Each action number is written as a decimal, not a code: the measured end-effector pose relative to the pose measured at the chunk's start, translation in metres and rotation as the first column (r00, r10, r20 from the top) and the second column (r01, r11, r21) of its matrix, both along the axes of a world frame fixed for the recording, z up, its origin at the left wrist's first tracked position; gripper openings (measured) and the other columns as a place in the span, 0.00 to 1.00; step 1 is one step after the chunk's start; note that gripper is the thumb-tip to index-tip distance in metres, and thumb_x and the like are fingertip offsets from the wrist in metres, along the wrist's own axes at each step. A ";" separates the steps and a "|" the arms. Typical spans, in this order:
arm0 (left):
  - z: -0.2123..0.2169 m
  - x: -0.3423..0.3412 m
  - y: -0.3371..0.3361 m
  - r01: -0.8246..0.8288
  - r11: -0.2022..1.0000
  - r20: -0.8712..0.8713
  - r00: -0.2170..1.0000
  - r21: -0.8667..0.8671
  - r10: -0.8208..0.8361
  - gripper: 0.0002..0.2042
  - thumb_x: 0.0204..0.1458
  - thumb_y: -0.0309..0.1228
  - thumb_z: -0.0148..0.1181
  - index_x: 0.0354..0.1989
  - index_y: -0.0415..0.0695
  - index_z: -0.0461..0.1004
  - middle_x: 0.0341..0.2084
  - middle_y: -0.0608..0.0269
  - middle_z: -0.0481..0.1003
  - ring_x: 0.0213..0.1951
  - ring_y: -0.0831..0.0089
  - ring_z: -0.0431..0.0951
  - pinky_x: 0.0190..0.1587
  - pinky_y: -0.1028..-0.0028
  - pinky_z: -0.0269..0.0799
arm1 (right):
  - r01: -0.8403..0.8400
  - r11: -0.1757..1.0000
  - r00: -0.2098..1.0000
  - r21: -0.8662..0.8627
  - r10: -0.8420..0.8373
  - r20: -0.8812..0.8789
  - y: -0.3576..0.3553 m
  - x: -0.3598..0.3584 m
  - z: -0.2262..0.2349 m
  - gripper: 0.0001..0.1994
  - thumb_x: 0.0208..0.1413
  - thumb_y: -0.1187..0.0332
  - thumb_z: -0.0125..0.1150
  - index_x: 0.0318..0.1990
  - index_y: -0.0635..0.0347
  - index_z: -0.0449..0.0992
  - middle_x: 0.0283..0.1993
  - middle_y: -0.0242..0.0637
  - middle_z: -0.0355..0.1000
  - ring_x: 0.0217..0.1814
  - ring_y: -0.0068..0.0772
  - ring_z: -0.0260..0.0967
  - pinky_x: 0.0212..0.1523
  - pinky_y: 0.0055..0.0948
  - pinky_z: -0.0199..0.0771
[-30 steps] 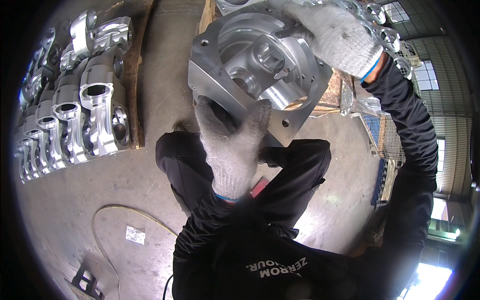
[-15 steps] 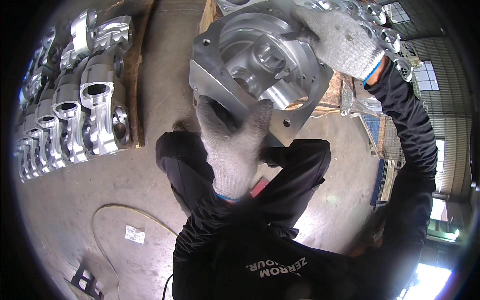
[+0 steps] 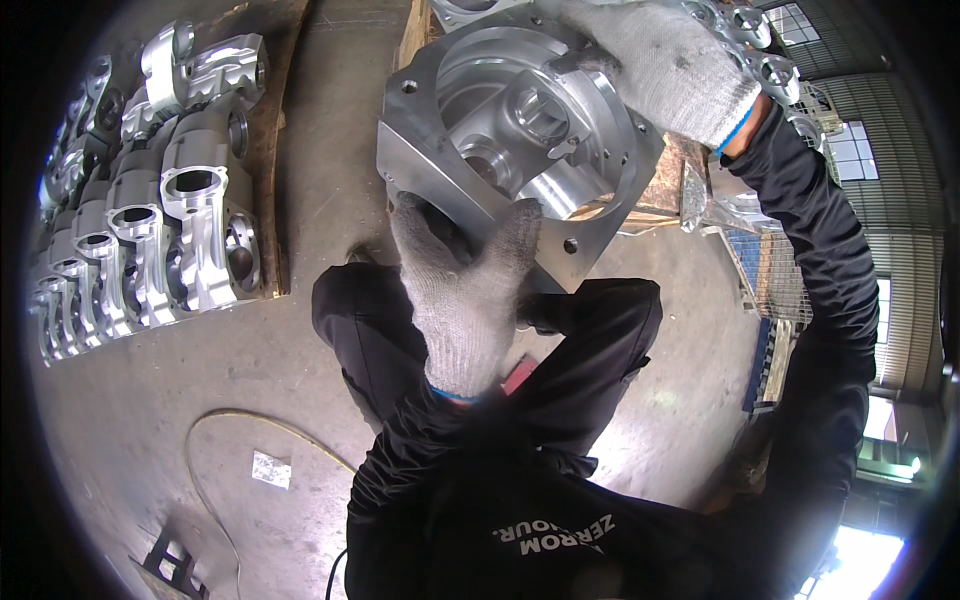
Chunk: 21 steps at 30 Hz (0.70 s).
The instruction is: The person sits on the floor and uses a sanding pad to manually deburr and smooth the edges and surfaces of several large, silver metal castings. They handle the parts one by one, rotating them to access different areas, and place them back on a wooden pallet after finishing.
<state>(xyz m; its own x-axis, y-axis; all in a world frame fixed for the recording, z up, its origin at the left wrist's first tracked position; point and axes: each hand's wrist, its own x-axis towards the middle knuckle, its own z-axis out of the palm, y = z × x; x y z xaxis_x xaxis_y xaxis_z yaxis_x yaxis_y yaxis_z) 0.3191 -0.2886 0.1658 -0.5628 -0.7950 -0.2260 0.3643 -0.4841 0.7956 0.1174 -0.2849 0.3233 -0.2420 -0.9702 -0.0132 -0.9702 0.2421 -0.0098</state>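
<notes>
A large silver metal housing (image 3: 420, 160), with a squarish holed flange and a round bore, is tilted up in front of me. Inside the bore, machined bosses and smaller openings show. My left hand (image 3: 465, 290), in a grey knit glove, grips the near lower edge, thumb and fingers spread on either side of a corner. On the far right rim lies my right hand (image 3: 665, 75), gloved the same way, its fingers bent over into the bore. Part of the right hand's fingertips is hard to make out against the metal.
On the left, a wooden pallet (image 3: 275, 190) carries rows of silver castings (image 3: 195, 220). More castings (image 3: 775, 75) stand at the far right beyond my right hand. A yellowish hose (image 3: 245, 412) and a paper sheet (image 3: 271, 470) lie on the concrete floor. Something red (image 3: 519, 374) shows between my legs.
My right hand has shifted a little up and to the left along the far rim. The housing has moved very slightly; my left hand keeps nearly the same grip.
</notes>
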 end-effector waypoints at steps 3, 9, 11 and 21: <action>0.003 0.001 0.000 -0.001 1.000 -0.022 1.000 0.006 0.001 0.42 0.49 0.27 0.75 0.70 0.33 0.54 0.58 0.45 0.68 0.60 0.60 0.70 0.64 0.61 0.68 | 0.010 1.000 0.998 0.028 -0.008 -0.065 0.002 -0.008 -0.004 0.17 0.65 0.65 0.58 0.58 0.59 0.72 0.38 0.48 0.79 0.42 0.47 0.79 0.44 0.42 0.78; 0.005 0.002 -0.001 0.020 1.000 -0.008 1.000 0.005 -0.020 0.41 0.50 0.27 0.75 0.69 0.33 0.54 0.59 0.46 0.68 0.59 0.61 0.71 0.63 0.63 0.69 | 0.031 0.998 0.994 0.058 -0.024 -0.111 0.008 -0.009 -0.003 0.16 0.61 0.67 0.59 0.55 0.59 0.74 0.38 0.48 0.78 0.42 0.48 0.78 0.44 0.42 0.78; 0.006 0.003 -0.001 0.015 1.000 -0.006 1.000 0.012 -0.015 0.41 0.50 0.26 0.75 0.69 0.33 0.55 0.59 0.46 0.68 0.59 0.61 0.71 0.64 0.63 0.68 | 0.034 0.998 0.993 0.053 -0.027 -0.114 0.008 -0.009 -0.004 0.15 0.60 0.67 0.59 0.53 0.59 0.74 0.37 0.48 0.78 0.42 0.48 0.78 0.43 0.42 0.78; 0.009 0.003 -0.002 0.007 0.999 -0.017 1.000 0.038 -0.006 0.41 0.51 0.25 0.74 0.69 0.33 0.55 0.59 0.46 0.68 0.59 0.62 0.71 0.64 0.63 0.68 | 0.052 0.995 0.983 0.079 -0.037 -0.180 0.012 -0.008 -0.006 0.13 0.54 0.69 0.62 0.47 0.58 0.76 0.36 0.48 0.78 0.41 0.50 0.78 0.42 0.43 0.77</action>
<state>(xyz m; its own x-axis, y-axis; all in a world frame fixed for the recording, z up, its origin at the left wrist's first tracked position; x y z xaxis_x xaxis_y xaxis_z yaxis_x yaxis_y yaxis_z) 0.3219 -0.2902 0.1753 -0.5721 -0.7823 -0.2463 0.3744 -0.5163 0.7703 0.1091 -0.2729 0.3175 -0.2910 -0.9556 -0.0461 -0.9426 0.2782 0.1845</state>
